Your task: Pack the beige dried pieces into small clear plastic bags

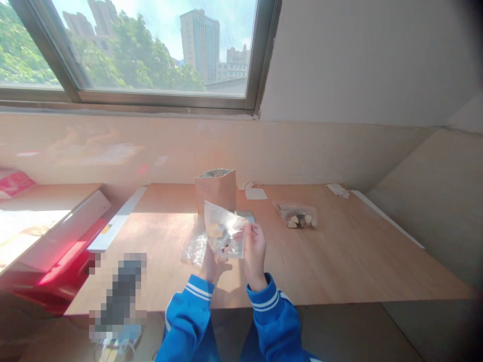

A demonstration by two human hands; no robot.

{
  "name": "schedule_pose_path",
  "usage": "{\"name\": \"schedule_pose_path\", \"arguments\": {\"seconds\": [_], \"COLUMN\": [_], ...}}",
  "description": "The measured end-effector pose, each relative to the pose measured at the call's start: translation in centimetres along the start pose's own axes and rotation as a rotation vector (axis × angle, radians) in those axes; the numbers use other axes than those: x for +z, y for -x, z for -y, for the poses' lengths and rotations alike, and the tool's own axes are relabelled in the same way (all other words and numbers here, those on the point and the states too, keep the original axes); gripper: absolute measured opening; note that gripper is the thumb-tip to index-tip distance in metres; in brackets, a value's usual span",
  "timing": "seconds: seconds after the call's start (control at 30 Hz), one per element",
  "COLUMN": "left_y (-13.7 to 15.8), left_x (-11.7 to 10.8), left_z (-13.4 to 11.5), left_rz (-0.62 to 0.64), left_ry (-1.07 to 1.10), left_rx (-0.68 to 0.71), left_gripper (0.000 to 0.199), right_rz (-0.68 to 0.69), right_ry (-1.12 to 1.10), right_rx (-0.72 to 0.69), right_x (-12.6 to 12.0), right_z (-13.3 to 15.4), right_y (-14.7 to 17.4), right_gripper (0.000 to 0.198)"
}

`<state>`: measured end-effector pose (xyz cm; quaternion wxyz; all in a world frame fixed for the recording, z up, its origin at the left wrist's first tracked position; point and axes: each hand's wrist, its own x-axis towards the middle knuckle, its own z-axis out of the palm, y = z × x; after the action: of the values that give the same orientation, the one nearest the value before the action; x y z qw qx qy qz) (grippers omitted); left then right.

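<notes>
Both hands are holding a small clear zip bag (223, 231) above the wooden table (339, 261): left hand (212, 264) gripping its lower edge, right hand (254, 251) pinching its top corner. Sealing looks underway; pressing along the strip seems next. Beyond are standing a brown paper pouch (216, 190) and a filled bag (297, 215).

Glossy clear plastic bag (225, 232); matt kraft-paper pouch (215, 191); smooth wooden table (339, 261).

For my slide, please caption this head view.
Both hands hold a clear plastic bag above the wooden table.
</notes>
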<state>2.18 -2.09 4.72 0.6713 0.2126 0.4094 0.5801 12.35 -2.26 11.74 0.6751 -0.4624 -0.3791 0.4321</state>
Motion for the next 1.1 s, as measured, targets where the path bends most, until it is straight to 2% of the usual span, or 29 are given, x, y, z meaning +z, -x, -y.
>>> {"name": "schedule_pose_path", "arguments": {"seconds": [0.13,0.2,0.27,0.3,0.37,0.47,0.63,0.7,0.8,0.87,1.0,1.1], "left_y": [-0.2,-0.4,-1.1,-1.6,-2.7,-4.2,-4.5,-4.4,-4.6,-4.9,-5.2,-5.1], "left_x": [-0.1,-0.4,-0.9,-1.2,-1.9,-2.8,-3.6,-3.7,-3.9,-4.0,-4.1,-4.2], "left_z": [-0.1,-0.7,-1.1,-1.1,-0.6,0.5,1.9,2.1,2.3,2.4,2.7,2.6], "left_rz": [0.009,-0.004,-0.051,-0.073,-0.101,-0.119,-0.115,-0.106,-0.109,-0.114,-0.114,-0.076], "left_ry": [0.050,0.033,0.003,-0.015,-0.051,-0.077,-0.136,-0.202,-0.303,-0.324,-0.343,-0.379], "left_rx": [0.068,0.048,0.062,0.077,0.099,0.122,0.171,0.169,0.175,0.183,0.190,0.194], "left_gripper": [0.067,0.070,0.069,0.070,0.072,0.075,0.070,0.067,0.064,0.061,0.059,0.057], "right_rz": [-0.003,-0.083,-0.134,-0.092,0.140,0.501,0.781,0.793,0.680,0.647,0.699,0.694], "right_ry": [0.113,0.258,0.400,0.446,0.486,0.525,0.575,0.519,0.471,0.477,0.488,0.468], "right_rx": [0.053,-0.019,-0.152,-0.221,-0.301,-0.295,-0.252,-0.232,-0.217,-0.198,-0.151,-0.062], "right_x": [0.1,-0.1,-0.3,-0.4,-0.3,0.0,0.9,1.3,1.7,1.8,1.5,0.9], "right_z": [-2.0,-2.3,-2.1,-1.8,-1.3,-1.2,-3.3,-4.4,-5.5,-5.7,-5.6,-6.0], "right_y": [-0.3,-0.6,-1.1,-1.5,-2.6,-5.0,-7.4,-7.3,-6.9,-6.8,-6.9,-6.7], "right_gripper": [0.032,0.027,0.023,0.019,0.014,0.015,0.016,0.022,0.033,0.033,0.028,0.032]}}
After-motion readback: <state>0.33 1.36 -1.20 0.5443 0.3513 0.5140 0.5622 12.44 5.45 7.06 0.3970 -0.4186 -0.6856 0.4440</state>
